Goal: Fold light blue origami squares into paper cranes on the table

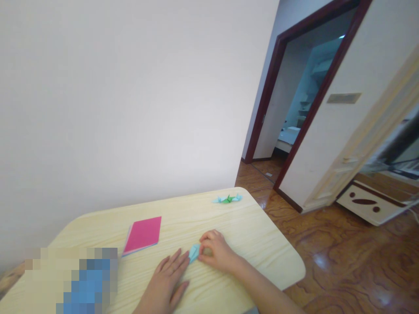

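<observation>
A small piece of folded light-blue paper (194, 253) lies on the wooden table (216, 296) between my two hands. My left hand (168, 279) rests flat on the tabletop, fingers stretched out, with the fingertips touching the paper's left edge. From the other side, my right hand (216, 250) pinches the paper's right edge between thumb and fingers. Toward the far right corner of the table sit a few small folded paper figures (228, 199), light blue and green, in a row.
A stack of square paper (144, 234) with a pink sheet on top lies left of my hands. The white wall (131, 100) runs along the table's far side. A blurred-out blue patch (87, 283) covers the lower left. Beyond the right edge are the wood floor and a doorway.
</observation>
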Action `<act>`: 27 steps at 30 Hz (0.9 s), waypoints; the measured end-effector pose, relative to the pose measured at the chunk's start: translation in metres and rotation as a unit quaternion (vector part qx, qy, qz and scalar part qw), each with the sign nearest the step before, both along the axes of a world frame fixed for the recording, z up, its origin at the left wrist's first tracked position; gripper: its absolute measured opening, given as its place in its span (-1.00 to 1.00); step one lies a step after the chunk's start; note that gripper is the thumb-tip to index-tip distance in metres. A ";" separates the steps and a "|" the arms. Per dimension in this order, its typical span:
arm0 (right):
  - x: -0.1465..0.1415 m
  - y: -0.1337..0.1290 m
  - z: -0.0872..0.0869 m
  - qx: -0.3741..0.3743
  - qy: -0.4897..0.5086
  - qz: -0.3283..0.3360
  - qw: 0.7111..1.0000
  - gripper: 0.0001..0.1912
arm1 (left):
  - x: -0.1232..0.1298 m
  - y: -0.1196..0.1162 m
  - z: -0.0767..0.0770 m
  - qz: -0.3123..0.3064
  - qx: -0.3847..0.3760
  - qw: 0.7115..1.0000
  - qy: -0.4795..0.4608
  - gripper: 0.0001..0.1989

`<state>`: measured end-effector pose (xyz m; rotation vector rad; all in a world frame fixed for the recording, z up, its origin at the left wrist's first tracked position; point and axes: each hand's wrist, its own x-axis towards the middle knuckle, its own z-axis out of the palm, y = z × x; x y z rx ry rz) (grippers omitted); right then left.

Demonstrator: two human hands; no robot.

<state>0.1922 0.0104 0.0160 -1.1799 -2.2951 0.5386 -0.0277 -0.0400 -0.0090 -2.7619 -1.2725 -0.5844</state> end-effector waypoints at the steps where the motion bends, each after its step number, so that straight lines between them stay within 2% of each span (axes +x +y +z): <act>1: 0.000 -0.001 0.001 0.000 0.000 0.002 1.000 -0.90 | 0.000 0.000 0.000 0.003 0.003 1.000 0.001 -0.51; 6: 0.004 -0.005 0.007 0.007 -0.003 0.033 0.999 -0.86 | -0.001 -0.002 0.002 0.034 0.035 0.999 -0.020 -0.52; 12: 0.000 0.001 0.017 0.009 0.001 0.045 0.999 -0.88 | 0.003 0.000 0.000 0.039 0.048 0.998 -0.028 -0.73; 16: -0.009 0.013 0.018 0.045 -0.051 0.130 0.989 -0.74 | 0.007 0.001 0.001 0.046 0.049 0.998 -0.021 -0.73; 19: -0.015 0.021 0.014 0.063 -0.113 0.172 0.977 -0.83 | 0.009 -0.003 0.005 0.041 0.060 0.997 -0.014 -0.70; 22: -0.018 0.025 0.011 0.071 -0.132 0.166 0.975 -0.86 | 0.014 -0.012 0.005 0.027 0.063 0.998 0.011 -0.59; 24: -0.019 0.025 0.011 0.073 -0.139 0.155 0.975 -0.85 | 0.017 -0.018 0.002 0.044 0.071 0.996 0.030 -0.51; 27: -0.021 0.023 0.011 0.073 -0.151 0.128 0.977 -0.83 | 0.021 -0.025 -0.005 0.059 0.085 0.993 0.056 -0.50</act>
